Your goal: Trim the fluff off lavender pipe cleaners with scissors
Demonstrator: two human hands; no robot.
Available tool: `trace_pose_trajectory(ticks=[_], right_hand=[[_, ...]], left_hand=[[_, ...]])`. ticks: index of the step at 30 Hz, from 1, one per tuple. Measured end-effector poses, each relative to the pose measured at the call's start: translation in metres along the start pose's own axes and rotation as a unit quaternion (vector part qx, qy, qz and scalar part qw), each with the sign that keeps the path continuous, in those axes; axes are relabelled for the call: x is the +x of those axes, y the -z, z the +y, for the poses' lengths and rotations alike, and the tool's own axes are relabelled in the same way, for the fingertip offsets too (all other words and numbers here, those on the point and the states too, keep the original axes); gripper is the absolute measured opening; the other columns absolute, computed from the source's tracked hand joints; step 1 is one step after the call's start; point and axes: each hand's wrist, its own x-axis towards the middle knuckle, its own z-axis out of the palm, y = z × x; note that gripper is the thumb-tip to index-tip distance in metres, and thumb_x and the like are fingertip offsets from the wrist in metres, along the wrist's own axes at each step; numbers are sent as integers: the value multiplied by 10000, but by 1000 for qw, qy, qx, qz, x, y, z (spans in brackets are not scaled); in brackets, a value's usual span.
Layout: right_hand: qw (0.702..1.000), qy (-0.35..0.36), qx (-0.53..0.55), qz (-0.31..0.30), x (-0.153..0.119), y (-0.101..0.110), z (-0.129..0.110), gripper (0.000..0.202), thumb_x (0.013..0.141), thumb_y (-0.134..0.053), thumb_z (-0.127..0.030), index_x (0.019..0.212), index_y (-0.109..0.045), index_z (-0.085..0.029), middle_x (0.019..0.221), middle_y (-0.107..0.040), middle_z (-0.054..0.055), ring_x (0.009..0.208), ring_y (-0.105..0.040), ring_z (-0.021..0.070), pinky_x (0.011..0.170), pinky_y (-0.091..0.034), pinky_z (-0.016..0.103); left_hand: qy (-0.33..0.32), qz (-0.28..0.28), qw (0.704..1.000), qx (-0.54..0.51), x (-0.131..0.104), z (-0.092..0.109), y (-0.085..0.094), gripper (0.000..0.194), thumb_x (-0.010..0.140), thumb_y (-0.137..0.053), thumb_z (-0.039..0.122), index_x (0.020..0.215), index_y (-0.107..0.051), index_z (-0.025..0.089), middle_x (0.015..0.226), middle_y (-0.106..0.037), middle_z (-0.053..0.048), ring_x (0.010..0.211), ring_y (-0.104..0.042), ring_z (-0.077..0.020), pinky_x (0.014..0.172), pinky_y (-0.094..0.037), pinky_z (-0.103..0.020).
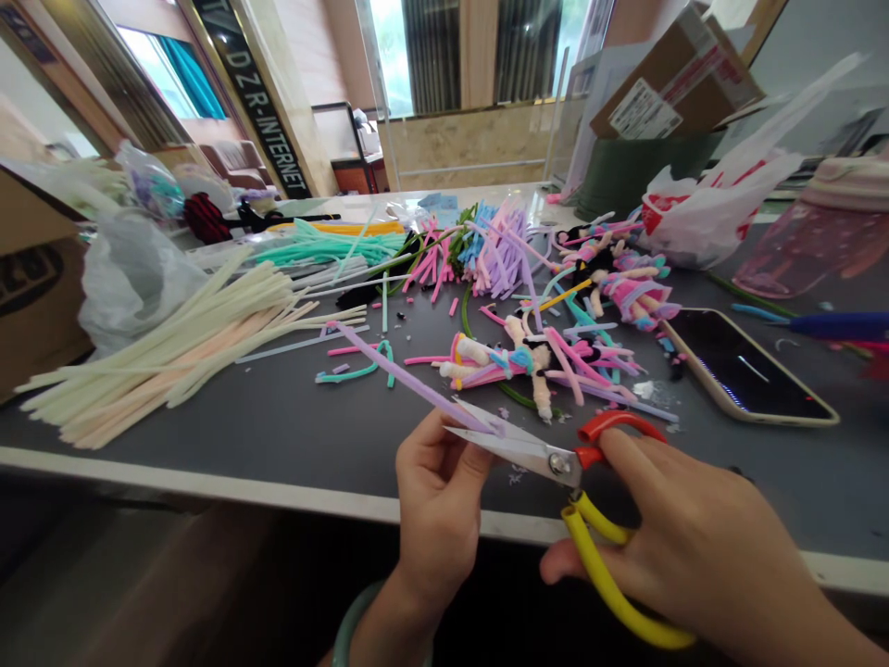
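Note:
My left hand (441, 500) is closed, pinching a purple pipe cleaner (395, 375) that slants up and to the left over the table. In my right hand (687, 528) is a pair of scissors (524, 449) with one red and one yellow handle. Its blades are parted, and the lower end of the pipe cleaner lies between them, just above my left fingertips. Just beyond the blades lies a pipe-cleaner doll (504, 361) in pink, cream and blue. Short pink and teal offcuts are scattered to its left.
Bundles of cream (208, 324), teal (333, 243) and purple pipe cleaners (510, 250) cover the table's left and back. More dolls (629, 287), a phone (750, 366), a plastic bag (701, 218) and a pink bottle (809, 232) stand or lie at right. The table's pale front edge (208, 486) runs below.

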Motion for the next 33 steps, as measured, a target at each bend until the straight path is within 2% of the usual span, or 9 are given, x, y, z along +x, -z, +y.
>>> trace_pose_trajectory(ticks=[7, 13, 19, 25, 30, 33], right_hand=[[1000, -5, 24, -8, -2, 0, 1, 669, 902, -301, -770, 843, -546, -150, 667, -695, 128, 456, -632, 187, 400, -433, 272], [999, -29, 18, -25, 0, -1, -4, 570, 921, -299, -696, 867, -521, -174, 619, -645, 75, 466, -626, 213, 430, -449, 308], [999, -26, 0, -29, 2, -1, -5, 556, 942, -232, -673, 830, -494, -196, 602, -621, 68, 460, -624, 202, 415, -446, 293], [999, -22, -5, -30, 3, 1, -4, 595, 956, -208, -666, 858, -525, -172, 600, -634, 74, 466, -631, 203, 412, -448, 298], [998, -39, 0, -39, -1, 0, -6, 665, 915, -208, -755, 856, -533, -178, 604, -656, 89, 455, -628, 210, 404, -442, 302], [997, -50, 11, -52, -4, -1, -8, 644, 909, -245, -749, 842, -539, -181, 591, -645, 75, 439, -612, 205, 401, -432, 303]], left_hand=[[28, 46, 997, 47, 1, 1, -2, 228, 681, -889, 347, 830, -794, 203, 679, -740, -22, 642, -690, -146, 618, -582, -210], [8, 35, 999, 40, -1, 0, 1, 148, 706, -879, 298, 752, -780, 199, 673, -716, -1, 618, -654, -104, 622, -557, -165], [11, -8, 1000, 20, -3, -6, 1, 48, 788, -819, 232, 827, -791, 232, 701, -725, 16, 614, -647, -80, 621, -542, -130], [12, 4, 1000, 24, -2, -6, -1, 67, 767, -834, 243, 811, -788, 225, 689, -719, 12, 622, -653, -93, 632, -557, -152], [25, 21, 998, 47, -3, -5, -2, 120, 758, -838, 278, 842, -787, 209, 696, -723, -7, 602, -650, -114, 592, -557, -179], [29, 23, 998, 46, -4, -5, -2, 119, 760, -837, 296, 823, -784, 209, 682, -720, -1, 600, -646, -109, 595, -556, -173]])
